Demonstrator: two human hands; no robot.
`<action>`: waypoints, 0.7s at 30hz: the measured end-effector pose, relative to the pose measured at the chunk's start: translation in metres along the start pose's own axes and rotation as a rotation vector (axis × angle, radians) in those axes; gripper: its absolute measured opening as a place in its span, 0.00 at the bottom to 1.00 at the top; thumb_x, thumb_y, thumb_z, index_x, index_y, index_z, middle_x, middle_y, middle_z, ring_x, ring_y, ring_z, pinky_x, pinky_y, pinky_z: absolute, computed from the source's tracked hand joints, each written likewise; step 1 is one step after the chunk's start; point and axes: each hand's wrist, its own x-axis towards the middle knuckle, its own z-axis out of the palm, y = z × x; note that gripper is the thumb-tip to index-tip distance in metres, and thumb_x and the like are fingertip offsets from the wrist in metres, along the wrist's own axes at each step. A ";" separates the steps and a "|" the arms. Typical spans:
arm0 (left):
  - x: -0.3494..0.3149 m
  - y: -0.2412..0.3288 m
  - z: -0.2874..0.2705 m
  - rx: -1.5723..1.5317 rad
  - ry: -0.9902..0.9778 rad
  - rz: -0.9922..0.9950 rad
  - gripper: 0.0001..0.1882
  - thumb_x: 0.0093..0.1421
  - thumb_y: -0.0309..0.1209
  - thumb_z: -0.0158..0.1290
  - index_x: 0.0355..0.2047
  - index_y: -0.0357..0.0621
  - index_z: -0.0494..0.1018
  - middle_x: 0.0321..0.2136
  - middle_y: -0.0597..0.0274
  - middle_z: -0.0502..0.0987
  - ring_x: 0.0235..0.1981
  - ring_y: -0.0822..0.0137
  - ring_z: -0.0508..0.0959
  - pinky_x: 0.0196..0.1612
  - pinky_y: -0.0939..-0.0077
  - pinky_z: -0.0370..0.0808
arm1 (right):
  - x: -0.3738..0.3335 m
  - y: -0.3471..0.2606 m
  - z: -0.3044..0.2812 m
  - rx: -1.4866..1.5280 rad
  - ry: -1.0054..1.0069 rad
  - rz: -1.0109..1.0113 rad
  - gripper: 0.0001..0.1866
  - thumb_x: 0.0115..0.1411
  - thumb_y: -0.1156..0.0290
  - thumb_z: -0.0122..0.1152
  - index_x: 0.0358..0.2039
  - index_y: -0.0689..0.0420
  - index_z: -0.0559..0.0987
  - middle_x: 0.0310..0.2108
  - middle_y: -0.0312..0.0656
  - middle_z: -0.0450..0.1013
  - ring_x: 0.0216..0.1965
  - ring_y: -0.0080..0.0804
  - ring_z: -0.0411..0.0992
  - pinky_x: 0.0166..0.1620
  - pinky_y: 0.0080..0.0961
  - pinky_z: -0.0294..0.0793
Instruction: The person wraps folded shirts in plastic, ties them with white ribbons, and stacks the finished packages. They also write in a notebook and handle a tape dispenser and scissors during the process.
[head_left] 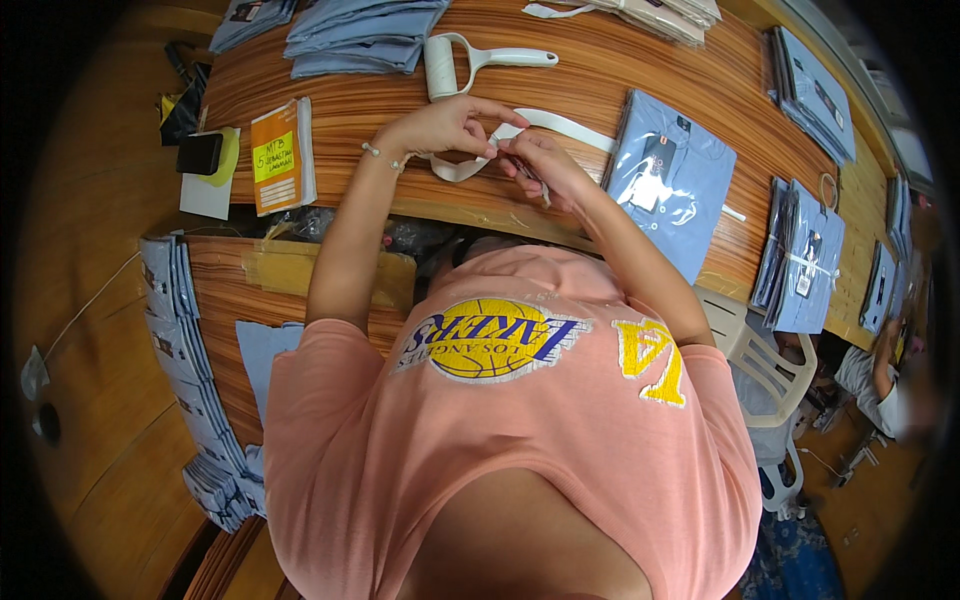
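Observation:
A flat white strip (570, 126) curves across the table, its right end reaching the bagged folded shirt. My left hand (445, 128) has thumb and forefinger curled in at the strip, the forefinger arched above. Close beside it, my right hand (548, 165) pinches the strip, and a short piece hangs below its fingers. The fingertips of both hands almost meet. A folded blue shirt (685, 170) in clear plastic, with a dark and white tag, lies right of my right hand. Beyond my left hand rests a white lint roller (441, 68).
Blue shirt stacks (365, 30) lie at the far left, and pale bundles (660, 15) at the far edge. A notebook (278, 155) and a black box (199, 153) sit left. Tied shirts (800, 260) stand right, near a plastic chair (760, 350). Another person (880, 385) is at far right.

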 end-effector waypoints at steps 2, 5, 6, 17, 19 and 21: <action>0.000 0.001 0.001 0.014 -0.006 0.013 0.28 0.48 0.21 0.59 0.52 0.43 0.69 0.26 0.73 0.75 0.22 0.87 0.69 0.24 0.93 0.64 | -0.001 -0.001 0.000 0.008 -0.016 0.001 0.09 0.62 0.64 0.49 0.29 0.56 0.71 0.19 0.33 0.66 0.11 0.15 0.54 0.13 0.14 0.47; 0.001 0.003 0.001 0.024 -0.048 0.022 0.30 0.48 0.20 0.58 0.54 0.43 0.68 0.25 0.73 0.74 0.21 0.87 0.69 0.24 0.93 0.63 | -0.004 -0.001 -0.001 0.048 -0.053 0.005 0.09 0.62 0.64 0.49 0.29 0.55 0.71 0.19 0.33 0.65 0.10 0.15 0.53 0.13 0.15 0.47; 0.000 0.005 0.002 0.024 -0.064 0.012 0.30 0.48 0.20 0.58 0.54 0.44 0.67 0.25 0.73 0.74 0.21 0.87 0.69 0.24 0.93 0.63 | -0.005 -0.001 -0.001 0.057 -0.066 0.010 0.09 0.62 0.64 0.49 0.29 0.55 0.71 0.19 0.33 0.65 0.10 0.15 0.53 0.13 0.15 0.46; 0.000 0.028 0.011 0.105 -0.122 -0.023 0.38 0.48 0.21 0.59 0.61 0.47 0.58 0.19 0.74 0.72 0.20 0.86 0.70 0.23 0.93 0.62 | -0.018 -0.004 -0.003 0.094 -0.063 0.015 0.09 0.60 0.64 0.50 0.29 0.55 0.70 0.17 0.31 0.64 0.09 0.15 0.51 0.13 0.15 0.45; 0.000 0.038 0.021 0.088 -0.047 -0.017 0.38 0.47 0.20 0.58 0.60 0.49 0.59 0.19 0.73 0.72 0.20 0.84 0.69 0.25 0.90 0.66 | -0.023 -0.007 -0.011 0.071 -0.044 0.001 0.09 0.61 0.63 0.50 0.29 0.55 0.70 0.18 0.31 0.65 0.10 0.15 0.52 0.13 0.15 0.46; 0.003 0.037 0.024 0.155 0.004 -0.011 0.37 0.47 0.19 0.56 0.59 0.49 0.60 0.25 0.68 0.74 0.21 0.83 0.70 0.27 0.89 0.68 | -0.032 -0.006 -0.019 0.063 -0.041 -0.030 0.09 0.61 0.63 0.51 0.30 0.55 0.70 0.19 0.32 0.65 0.12 0.15 0.54 0.14 0.15 0.49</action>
